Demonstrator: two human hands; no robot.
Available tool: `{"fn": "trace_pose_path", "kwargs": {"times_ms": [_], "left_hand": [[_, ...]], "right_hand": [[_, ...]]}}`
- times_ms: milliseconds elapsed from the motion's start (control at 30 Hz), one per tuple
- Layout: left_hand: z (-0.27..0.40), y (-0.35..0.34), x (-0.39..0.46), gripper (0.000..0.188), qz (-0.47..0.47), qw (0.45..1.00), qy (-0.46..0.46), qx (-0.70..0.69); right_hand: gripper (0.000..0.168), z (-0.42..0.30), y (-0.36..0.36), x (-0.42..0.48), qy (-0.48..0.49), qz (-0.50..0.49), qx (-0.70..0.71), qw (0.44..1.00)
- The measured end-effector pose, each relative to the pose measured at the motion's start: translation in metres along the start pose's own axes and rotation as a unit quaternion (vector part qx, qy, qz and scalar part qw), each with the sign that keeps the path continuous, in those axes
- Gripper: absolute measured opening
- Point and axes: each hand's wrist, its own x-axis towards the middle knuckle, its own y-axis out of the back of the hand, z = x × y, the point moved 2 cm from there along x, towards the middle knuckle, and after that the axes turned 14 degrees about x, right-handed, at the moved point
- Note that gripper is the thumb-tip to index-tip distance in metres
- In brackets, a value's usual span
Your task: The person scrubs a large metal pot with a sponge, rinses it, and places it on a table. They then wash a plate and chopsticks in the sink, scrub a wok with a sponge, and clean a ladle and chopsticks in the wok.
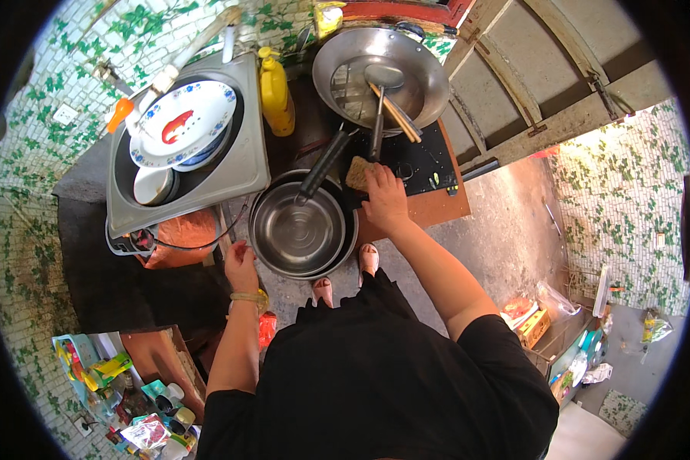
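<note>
My right hand (386, 196) grips a brown sponge (357, 174) on the black cooktop (425, 161), close to the handle end of a ladle (384, 76). That ladle and a pair of wooden chopsticks (399, 119) rest in a large metal wok (330, 63) holding water. My left hand (241, 265) is beside the left rim of the stacked metal pans (302, 227), fingers slightly bent; whether it touches the rim is unclear. The upper pan's black handle (324, 164) points up towards the wok.
At the left, a metal sink (247, 167) holds a floral plate (207, 103) and bowls (151, 185). A yellow pump bottle (276, 98) stands between sink and wok. An orange bag (187, 236) is below the sink. Bottles and packets crowd a lower-left surface; a cabinet stands at the lower right.
</note>
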Motion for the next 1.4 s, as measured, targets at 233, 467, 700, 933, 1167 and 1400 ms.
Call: {"fn": "trace_pose_path", "kwargs": {"times_ms": [233,467,700,933,1167,1400], "left_hand": [[0.13,-0.049,-0.014,0.02,0.031,0.992,-0.075,-0.099],[0.208,-0.09,-0.025,0.019,0.021,0.985,-0.122,-0.122],[0.238,-0.097,0.005,0.018,0.025,0.978,-0.193,-0.077],[0.271,-0.089,0.064,0.026,0.064,0.937,-0.298,0.172],[0.269,-0.106,0.157,0.037,0.073,0.854,-0.395,0.331],[0.277,-0.122,0.221,0.049,0.035,0.827,-0.372,0.419]], "right_hand": [[0.075,0.038,-0.023,0.022,0.011,-0.088,0.034,0.995],[0.054,0.06,0.0,0.034,0.067,-0.051,0.176,0.981],[0.058,0.035,0.097,0.025,0.127,-0.17,0.36,0.909],[0.064,0.024,0.147,0.111,-0.054,-0.182,0.704,0.685],[0.049,0.024,0.085,0.226,-0.186,-0.098,0.773,0.598],[0.057,0.014,0.034,0.321,-0.131,0.014,0.536,0.834]]}}
